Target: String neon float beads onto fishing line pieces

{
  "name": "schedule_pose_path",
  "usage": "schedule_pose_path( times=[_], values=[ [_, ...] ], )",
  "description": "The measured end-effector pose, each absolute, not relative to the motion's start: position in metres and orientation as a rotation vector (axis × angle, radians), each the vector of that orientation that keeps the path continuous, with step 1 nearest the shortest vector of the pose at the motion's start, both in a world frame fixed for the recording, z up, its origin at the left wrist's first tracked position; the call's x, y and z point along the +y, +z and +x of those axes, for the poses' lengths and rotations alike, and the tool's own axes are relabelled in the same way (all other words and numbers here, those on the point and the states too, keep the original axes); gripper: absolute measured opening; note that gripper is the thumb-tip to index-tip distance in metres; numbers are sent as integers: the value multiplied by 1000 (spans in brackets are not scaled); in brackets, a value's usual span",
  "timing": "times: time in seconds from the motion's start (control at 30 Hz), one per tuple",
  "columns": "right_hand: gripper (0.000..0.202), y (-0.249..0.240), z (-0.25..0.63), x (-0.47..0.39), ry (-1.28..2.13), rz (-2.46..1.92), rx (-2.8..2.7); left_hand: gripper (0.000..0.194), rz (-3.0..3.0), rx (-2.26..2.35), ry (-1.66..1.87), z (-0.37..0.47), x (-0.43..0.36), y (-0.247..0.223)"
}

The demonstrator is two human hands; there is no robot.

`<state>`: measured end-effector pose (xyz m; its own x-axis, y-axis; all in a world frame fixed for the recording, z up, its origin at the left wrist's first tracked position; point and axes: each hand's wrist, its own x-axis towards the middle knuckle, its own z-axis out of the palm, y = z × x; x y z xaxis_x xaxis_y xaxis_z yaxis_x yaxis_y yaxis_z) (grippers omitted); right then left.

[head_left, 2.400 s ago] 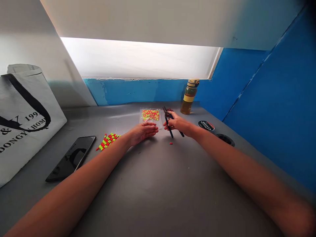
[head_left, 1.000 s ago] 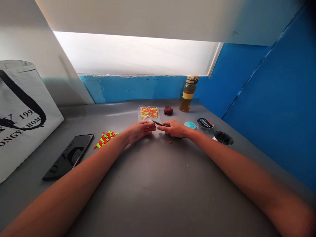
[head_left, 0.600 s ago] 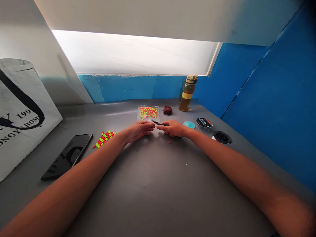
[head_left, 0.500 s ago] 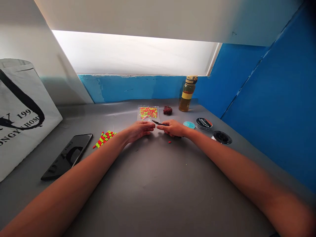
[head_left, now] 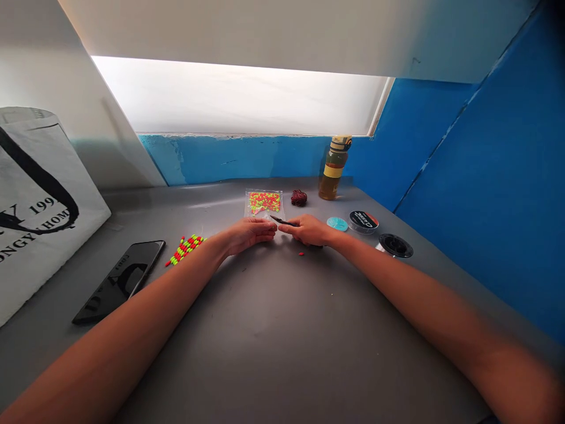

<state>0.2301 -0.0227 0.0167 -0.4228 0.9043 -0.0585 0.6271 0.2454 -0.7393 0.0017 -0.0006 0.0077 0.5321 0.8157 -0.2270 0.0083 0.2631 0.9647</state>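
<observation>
My right hand (head_left: 310, 229) is closed round a dark pointed tool (head_left: 283, 221), whose tip points left toward my other hand. My left hand (head_left: 251, 234) has its fingers pressed together close to that tip; what they hold is too small to make out. Behind both hands lies a clear bag of red and yellow-green beads (head_left: 265, 202). One red bead (head_left: 301, 254) rests on the grey table just in front of my right hand. Beside my left forearm is a piece of red and green beads in rows (head_left: 185, 249).
A phone (head_left: 119, 281) and a white bag (head_left: 39, 200) are at the left. Dark red cord (head_left: 299, 198) and a bottle (head_left: 333, 169) stand behind. At the right are a blue disc (head_left: 337, 224), a labelled round case (head_left: 364, 221) and a black spool (head_left: 396, 245).
The fingers of my left hand have drawn slightly closer together. The view has shifted very slightly; the tool remains in my right hand.
</observation>
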Motion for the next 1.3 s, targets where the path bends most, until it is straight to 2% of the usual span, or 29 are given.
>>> schedule_pose_path(
  times=[0.23,0.83,1.3],
  values=[
    [50,16,233,-16,1184,-1441,-1933,27,1243,885,619,7,-10,12],
    [46,11,232,-17,1124,-1439,-1876,40,1392,878,481,7,-11,19],
    [45,12,232,-17,1130,-1444,-1853,32,1447,858,461,10,-16,22]
  ],
)
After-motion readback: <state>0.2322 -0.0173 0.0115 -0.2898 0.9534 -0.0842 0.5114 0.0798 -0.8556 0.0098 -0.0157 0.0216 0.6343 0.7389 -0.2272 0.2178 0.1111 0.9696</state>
